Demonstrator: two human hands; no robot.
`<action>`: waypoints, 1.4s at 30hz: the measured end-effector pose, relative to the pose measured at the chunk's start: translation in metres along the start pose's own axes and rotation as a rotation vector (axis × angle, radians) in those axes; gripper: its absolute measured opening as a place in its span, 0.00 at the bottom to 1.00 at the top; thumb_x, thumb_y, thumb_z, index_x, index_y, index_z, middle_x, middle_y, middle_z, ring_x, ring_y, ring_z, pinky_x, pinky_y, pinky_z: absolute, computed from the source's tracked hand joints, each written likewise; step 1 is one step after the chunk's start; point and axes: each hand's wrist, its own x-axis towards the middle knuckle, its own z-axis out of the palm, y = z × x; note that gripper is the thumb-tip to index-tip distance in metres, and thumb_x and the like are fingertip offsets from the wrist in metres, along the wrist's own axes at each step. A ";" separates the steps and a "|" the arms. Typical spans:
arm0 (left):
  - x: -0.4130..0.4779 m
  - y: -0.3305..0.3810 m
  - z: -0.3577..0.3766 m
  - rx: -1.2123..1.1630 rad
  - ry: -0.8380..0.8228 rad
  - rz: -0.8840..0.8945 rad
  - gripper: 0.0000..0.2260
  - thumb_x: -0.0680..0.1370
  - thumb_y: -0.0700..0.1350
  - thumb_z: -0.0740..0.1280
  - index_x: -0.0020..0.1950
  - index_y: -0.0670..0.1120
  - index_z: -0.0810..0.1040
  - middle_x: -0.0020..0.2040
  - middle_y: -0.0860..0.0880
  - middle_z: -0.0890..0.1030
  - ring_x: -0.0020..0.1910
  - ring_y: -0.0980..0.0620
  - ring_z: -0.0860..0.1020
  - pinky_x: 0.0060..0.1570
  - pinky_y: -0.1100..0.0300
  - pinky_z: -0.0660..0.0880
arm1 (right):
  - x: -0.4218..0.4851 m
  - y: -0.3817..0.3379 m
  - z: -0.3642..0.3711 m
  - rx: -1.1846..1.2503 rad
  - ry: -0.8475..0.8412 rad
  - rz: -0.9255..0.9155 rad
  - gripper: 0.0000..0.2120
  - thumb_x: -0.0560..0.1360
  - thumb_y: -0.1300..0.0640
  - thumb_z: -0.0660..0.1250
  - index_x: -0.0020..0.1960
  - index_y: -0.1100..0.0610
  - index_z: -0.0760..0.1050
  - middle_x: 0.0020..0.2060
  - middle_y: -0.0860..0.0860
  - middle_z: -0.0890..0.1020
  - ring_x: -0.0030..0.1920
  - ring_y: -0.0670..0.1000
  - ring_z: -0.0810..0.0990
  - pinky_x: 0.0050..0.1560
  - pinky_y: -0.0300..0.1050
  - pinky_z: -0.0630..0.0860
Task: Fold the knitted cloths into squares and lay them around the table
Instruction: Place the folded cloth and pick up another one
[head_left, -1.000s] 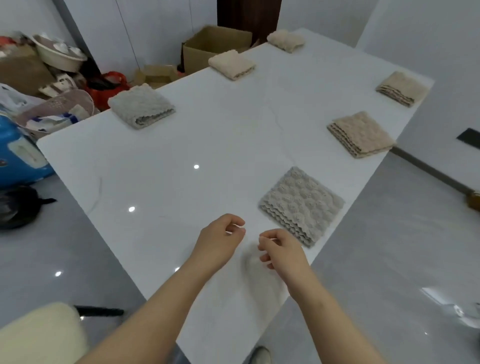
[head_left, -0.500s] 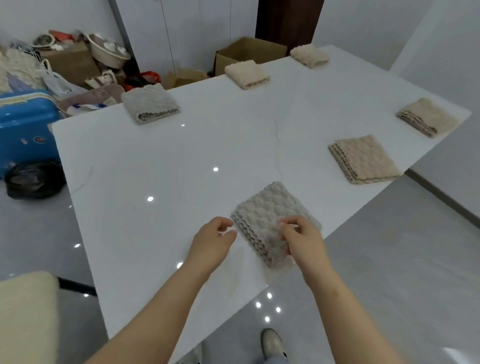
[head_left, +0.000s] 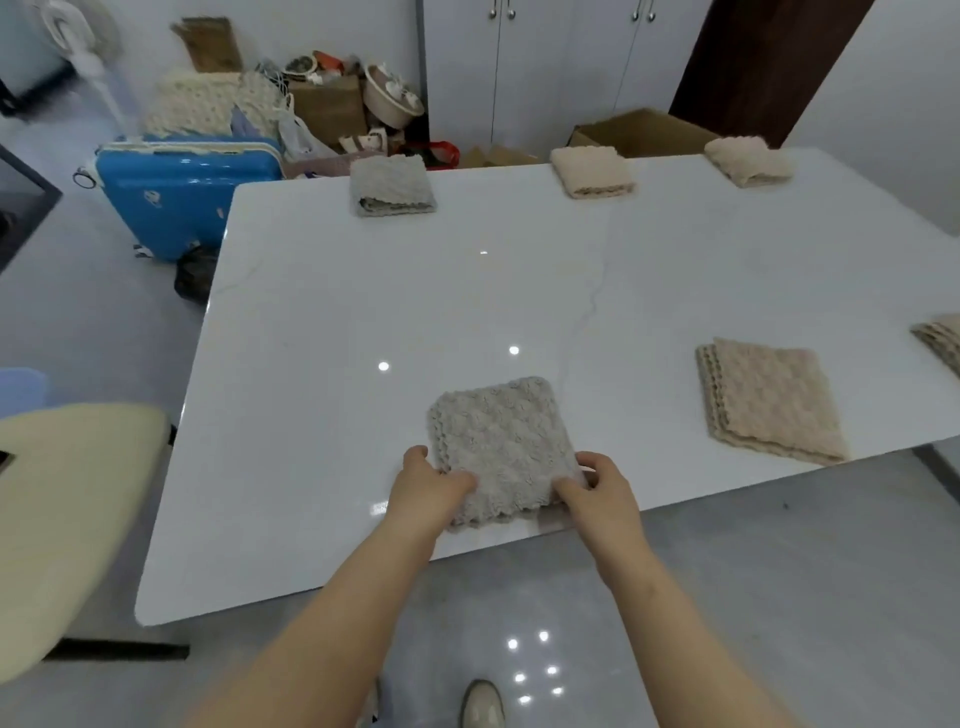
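A grey knitted cloth (head_left: 501, 436), folded into a square, lies near the front edge of the white table (head_left: 322, 322). My left hand (head_left: 428, 491) grips its near left corner and my right hand (head_left: 597, 491) grips its near right corner. Other folded cloths lie around the table: a beige cloth (head_left: 769, 405) at the right front, another cloth (head_left: 943, 340) cut off by the right frame edge, a grey cloth (head_left: 392, 184) at the far left, and two cream ones (head_left: 589, 170) (head_left: 748, 160) along the far edge.
A cream cushioned chair (head_left: 62, 514) stands left of the table's near corner. A blue suitcase (head_left: 182, 200) with knitted fabric on top, boxes and clutter sit beyond the far left. A cardboard box (head_left: 644, 132) stands behind the table. My shoe (head_left: 483, 704) shows below.
My hands went from empty, held together over the table, to holding the grey cloth by its near corners. The cloth has turned square to the front edge, and my view swung round.
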 end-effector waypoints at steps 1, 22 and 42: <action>0.002 -0.001 0.000 -0.010 0.016 -0.018 0.33 0.75 0.41 0.67 0.75 0.43 0.54 0.62 0.43 0.73 0.51 0.49 0.74 0.45 0.58 0.71 | 0.000 0.000 -0.001 -0.009 -0.018 0.000 0.15 0.73 0.62 0.64 0.59 0.55 0.71 0.45 0.47 0.77 0.45 0.48 0.77 0.38 0.35 0.70; 0.006 -0.038 -0.041 -0.145 0.132 -0.036 0.22 0.68 0.34 0.74 0.60 0.41 0.72 0.44 0.42 0.80 0.42 0.45 0.78 0.44 0.56 0.76 | 0.002 -0.004 0.012 -0.192 -0.264 -0.073 0.21 0.74 0.57 0.66 0.64 0.56 0.63 0.47 0.50 0.75 0.45 0.46 0.75 0.38 0.33 0.68; 0.002 -0.050 -0.042 -0.072 0.180 0.006 0.14 0.64 0.35 0.77 0.44 0.44 0.77 0.36 0.46 0.77 0.34 0.49 0.76 0.42 0.58 0.72 | 0.004 -0.002 0.013 -0.253 -0.308 -0.051 0.15 0.70 0.61 0.67 0.54 0.58 0.67 0.40 0.47 0.71 0.38 0.45 0.71 0.37 0.38 0.67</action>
